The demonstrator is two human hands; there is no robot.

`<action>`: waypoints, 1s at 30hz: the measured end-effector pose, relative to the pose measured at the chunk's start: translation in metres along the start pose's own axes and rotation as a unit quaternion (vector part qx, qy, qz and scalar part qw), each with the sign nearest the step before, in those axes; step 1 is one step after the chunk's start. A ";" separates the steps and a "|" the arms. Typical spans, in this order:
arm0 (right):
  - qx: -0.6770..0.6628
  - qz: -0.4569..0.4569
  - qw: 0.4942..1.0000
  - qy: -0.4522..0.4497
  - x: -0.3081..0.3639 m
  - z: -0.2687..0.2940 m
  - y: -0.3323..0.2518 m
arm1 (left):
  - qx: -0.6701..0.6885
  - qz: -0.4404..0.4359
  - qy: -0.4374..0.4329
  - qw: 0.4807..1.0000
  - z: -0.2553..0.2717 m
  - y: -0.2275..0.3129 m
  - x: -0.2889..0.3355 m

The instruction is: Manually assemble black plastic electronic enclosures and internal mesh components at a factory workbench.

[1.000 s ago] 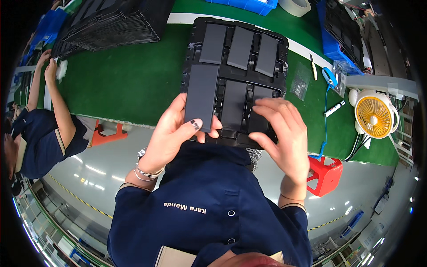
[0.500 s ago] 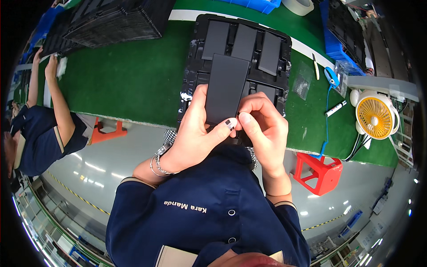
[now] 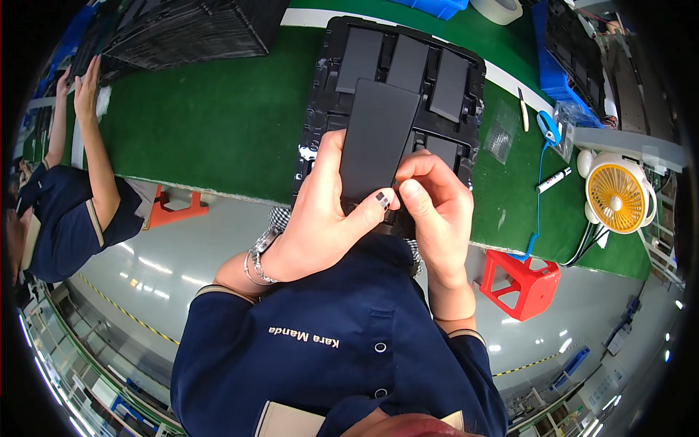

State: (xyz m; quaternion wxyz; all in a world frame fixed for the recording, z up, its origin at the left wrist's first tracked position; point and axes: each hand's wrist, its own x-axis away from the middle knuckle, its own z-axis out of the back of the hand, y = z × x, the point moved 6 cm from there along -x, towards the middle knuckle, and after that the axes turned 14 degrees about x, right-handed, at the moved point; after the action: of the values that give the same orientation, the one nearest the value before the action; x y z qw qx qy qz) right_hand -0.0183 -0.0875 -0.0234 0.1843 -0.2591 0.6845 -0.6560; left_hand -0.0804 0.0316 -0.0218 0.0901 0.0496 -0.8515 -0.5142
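Observation:
My left hand is closed round a flat dark-grey rectangular panel, its thumb across the near edge and its fingers along the left side and beneath. At the panel's lower right corner, my right hand is closed, thumb and forefinger pinched together beside the edge; what they pinch, if anything, is hidden. Below the panel lies a black moulded tray on the green table, with several similar dark panels in its compartments. The held panel covers part of the tray.
A stack of black trays stands at the far left, near a co-worker's hand. On the right are a white marker, a knife, a clear plastic bag, a blue coiled cord and a yellow-and-white fan.
The panel has tilted slightly, its far end shifting a little right, while both hands keep nearly the same pose. The tray sits slightly higher in view. The co-worker's hand has opened and risen.

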 end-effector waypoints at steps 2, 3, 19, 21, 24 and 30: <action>0.011 0.010 1.000 -0.011 0.000 0.001 0.001 | 0.014 0.009 0.003 1.000 -0.001 -0.001 0.000; 0.017 0.016 1.000 -0.016 -0.001 0.001 0.001 | 0.020 0.012 0.004 1.000 -0.002 -0.001 0.000; 0.026 0.031 0.999 -0.019 -0.002 0.003 -0.006 | 0.069 0.028 0.009 0.997 -0.004 -0.003 0.001; 0.028 0.032 0.999 -0.022 -0.002 0.003 -0.007 | 0.066 0.034 0.014 0.997 -0.004 -0.003 0.001; 0.050 0.031 0.998 -0.014 -0.003 0.004 -0.008 | 0.078 0.038 0.014 0.996 -0.004 -0.004 -0.001; 0.109 0.062 0.990 -0.062 -0.005 0.011 -0.006 | 0.077 0.083 0.014 0.993 -0.005 -0.002 0.000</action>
State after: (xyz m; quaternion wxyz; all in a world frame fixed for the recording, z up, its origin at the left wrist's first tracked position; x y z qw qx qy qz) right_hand -0.0074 -0.0935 -0.0183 0.2936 -0.2352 0.6110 -0.6965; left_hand -0.0792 0.0261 -0.0210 0.1401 -0.0075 -0.8883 -0.4373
